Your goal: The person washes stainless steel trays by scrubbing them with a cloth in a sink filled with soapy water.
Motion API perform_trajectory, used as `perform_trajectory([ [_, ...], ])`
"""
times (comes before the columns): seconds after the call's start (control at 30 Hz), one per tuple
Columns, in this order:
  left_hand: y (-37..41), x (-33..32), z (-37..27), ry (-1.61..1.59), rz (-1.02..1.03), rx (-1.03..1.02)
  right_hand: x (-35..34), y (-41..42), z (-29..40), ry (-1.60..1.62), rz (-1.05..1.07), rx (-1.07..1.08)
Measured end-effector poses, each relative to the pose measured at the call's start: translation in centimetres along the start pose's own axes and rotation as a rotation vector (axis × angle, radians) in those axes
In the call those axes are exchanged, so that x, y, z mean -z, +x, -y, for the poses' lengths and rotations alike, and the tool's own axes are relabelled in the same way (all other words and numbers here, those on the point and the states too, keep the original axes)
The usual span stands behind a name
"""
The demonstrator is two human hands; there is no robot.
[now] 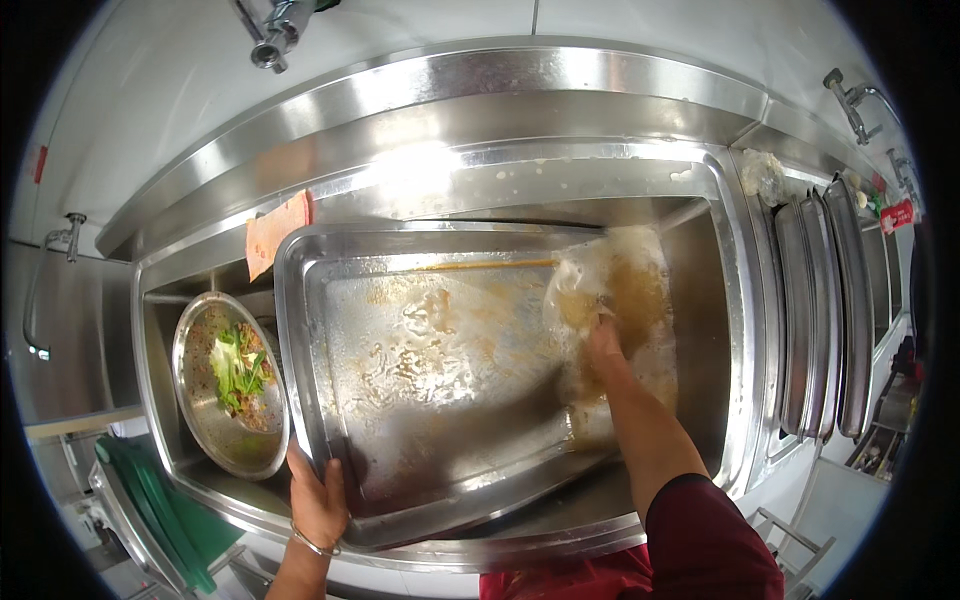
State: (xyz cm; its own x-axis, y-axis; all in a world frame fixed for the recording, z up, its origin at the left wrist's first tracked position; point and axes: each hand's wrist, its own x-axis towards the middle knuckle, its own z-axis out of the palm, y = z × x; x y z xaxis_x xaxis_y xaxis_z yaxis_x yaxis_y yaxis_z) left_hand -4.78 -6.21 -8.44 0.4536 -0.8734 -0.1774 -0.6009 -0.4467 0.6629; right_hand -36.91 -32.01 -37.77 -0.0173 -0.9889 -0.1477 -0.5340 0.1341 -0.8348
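My left hand (319, 499), with a bangle at the wrist, grips the near left corner of a large rectangular metal tray (450, 345). The tray lies tilted over a stainless steel sink, its right end down in murky brownish water (637, 289). Brown residue and wet streaks cover the tray's bottom. My right hand (604, 337) is at the tray's right end, in or just above the water; its fingers are blurred and partly hidden, so whether it holds something cannot be told. Left of the tray, a metal bowl (191, 397) holds leafy greens and food scraps.
An orange cloth (277, 234) hangs at the sink's back left rim (217, 232). Several metal trays (810, 322) stand on edge at the right, near a crumpled clear plastic bag (762, 177). A faucet (274, 45) is on the back wall. A green bin (161, 510) stands lower left.
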Motion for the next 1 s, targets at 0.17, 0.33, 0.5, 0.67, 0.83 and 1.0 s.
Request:
perform_trajectory([
  [0.17,-0.6,-0.7,1.5,-0.037,-0.021,0.037,-3.2,-0.9,12.6,-0.053,0.132,0.263],
  [0.33,0.0,-1.1,1.1,0.027,-0.027,-0.025,-7.7,-5.4,21.5,-0.222,0.275,0.464],
  [0.5,-0.2,-1.2,1.4,0.089,-0.075,-0.022,-9.4,-5.5,27.0,0.040,0.443,0.760],
  [0.67,-0.2,-0.8,0.1,0.090,-0.041,0.082,-6.7,-0.5,21.0,-0.072,0.431,0.796],
  [0.83,0.0,-1.0,0.3,0.180,-0.089,0.027,-1.1,2.5,13.9,-0.192,0.377,0.603],
  [1.0,-0.3,-1.1,0.6,0.161,-0.113,0.027,4.8,6.2,3.8,-0.236,0.266,0.274],
])
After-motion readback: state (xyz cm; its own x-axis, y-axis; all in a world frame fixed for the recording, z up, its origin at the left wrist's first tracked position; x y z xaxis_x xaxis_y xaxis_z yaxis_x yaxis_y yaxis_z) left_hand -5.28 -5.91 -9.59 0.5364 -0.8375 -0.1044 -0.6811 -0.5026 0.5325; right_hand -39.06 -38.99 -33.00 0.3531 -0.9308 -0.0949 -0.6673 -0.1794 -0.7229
